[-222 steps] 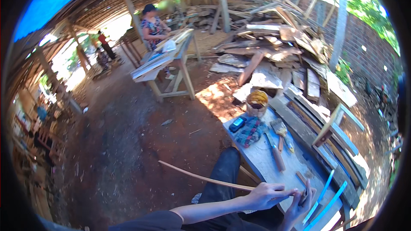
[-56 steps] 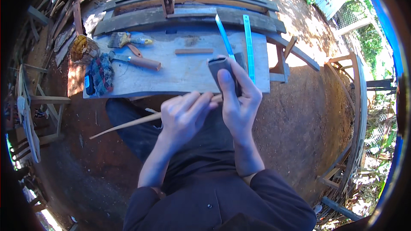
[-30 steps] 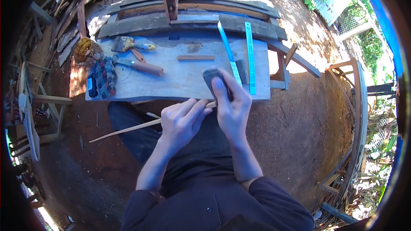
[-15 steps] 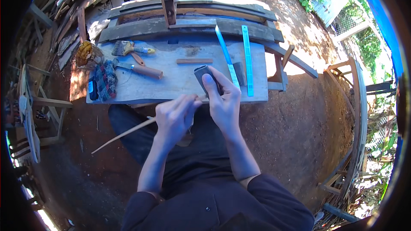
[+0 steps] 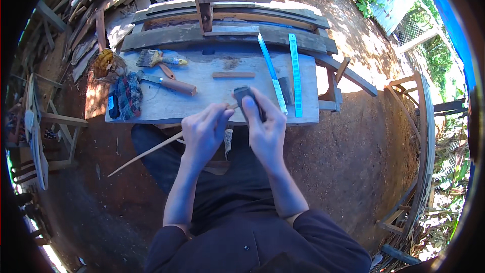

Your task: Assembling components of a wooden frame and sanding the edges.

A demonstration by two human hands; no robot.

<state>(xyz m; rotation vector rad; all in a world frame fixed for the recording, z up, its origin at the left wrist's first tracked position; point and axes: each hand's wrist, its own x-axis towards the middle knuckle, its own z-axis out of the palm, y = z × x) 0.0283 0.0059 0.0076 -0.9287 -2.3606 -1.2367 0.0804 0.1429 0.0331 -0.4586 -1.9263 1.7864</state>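
A thin, tapering wooden stick (image 5: 145, 156) slants up through my left hand (image 5: 202, 130), its pointed end sticking out to the lower left. The fingers of that hand pinch it closed near the other end. My right hand (image 5: 267, 125) is wrapped round a dark grey sanding block (image 5: 244, 94), thumb on its face. The stick's upper end meets the block's left side; the exact contact is hidden by fingers. Both hands are over the front edge of the wooden bench (image 5: 202, 106). Beyond them lies a short flat wooden strip (image 5: 233, 75).
On the bench are a paintbrush (image 5: 150, 58), a wooden-handled tool (image 5: 177, 86), a checked cloth (image 5: 128, 96), a blue-looking ruler (image 5: 296, 78) and a long blade (image 5: 269, 65). Wooden frames (image 5: 202, 10) stand behind. Scrap wood (image 5: 91, 5) is piled far left.
My right hand has come down a little with the sanding block, tipping it closer to the stick's end. My left hand still grips the stick. The view has shifted slightly.
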